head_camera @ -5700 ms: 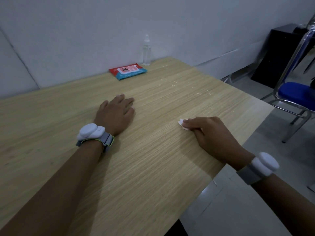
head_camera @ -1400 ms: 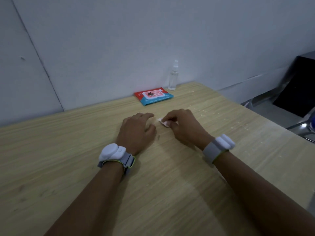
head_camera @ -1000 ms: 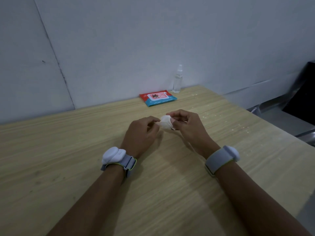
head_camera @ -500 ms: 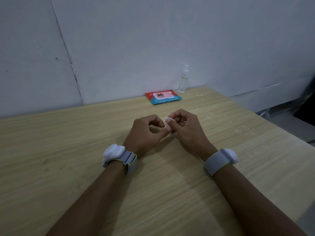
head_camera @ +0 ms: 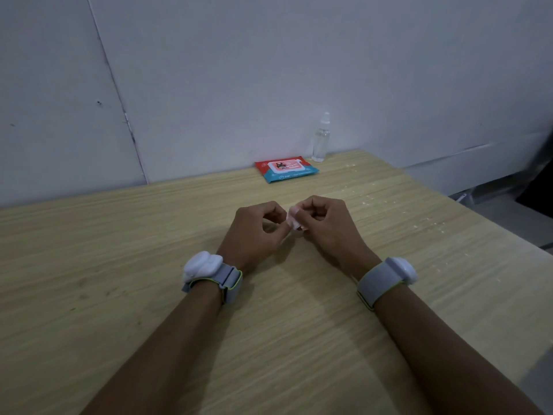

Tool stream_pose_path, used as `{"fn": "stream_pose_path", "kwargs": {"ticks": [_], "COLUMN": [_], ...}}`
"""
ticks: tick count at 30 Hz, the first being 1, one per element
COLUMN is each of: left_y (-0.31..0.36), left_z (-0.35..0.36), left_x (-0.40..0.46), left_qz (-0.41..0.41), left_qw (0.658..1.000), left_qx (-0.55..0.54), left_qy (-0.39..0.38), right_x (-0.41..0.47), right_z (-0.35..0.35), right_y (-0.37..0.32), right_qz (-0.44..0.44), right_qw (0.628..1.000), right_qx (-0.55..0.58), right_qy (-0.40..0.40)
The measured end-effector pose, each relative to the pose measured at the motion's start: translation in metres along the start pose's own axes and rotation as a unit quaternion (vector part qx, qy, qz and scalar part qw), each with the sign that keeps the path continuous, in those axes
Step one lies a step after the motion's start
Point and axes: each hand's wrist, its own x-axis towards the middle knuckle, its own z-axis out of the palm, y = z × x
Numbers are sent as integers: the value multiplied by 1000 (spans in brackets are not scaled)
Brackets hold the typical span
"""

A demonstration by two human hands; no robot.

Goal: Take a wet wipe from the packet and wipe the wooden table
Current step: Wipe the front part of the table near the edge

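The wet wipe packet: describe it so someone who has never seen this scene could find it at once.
Follow the light wooden table to its far edge, where it meets the grey wall. The flat red and blue wet wipe packet lies there, with a white flap on top. Its only neighbour, just to its right, is an upright clear plastic spray bottle; the packet is the colourful one and it lies flat.
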Motion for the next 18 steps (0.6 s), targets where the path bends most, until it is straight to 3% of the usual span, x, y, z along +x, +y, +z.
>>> {"fn": "stream_pose_path", "kwargs": {"ticks": [18], "left_y": [-2], "left_z": [-5], "left_x": [5], "left_qz": [-69], "left_qw": [993], "left_qx": [-54], "left_qy": [79], "right_x": [-1], "right_z": [-8], "right_y": [-7], "right_qz": [15], "right_qw": [999], "right_qx": [-9], "right_qy": [34]}}
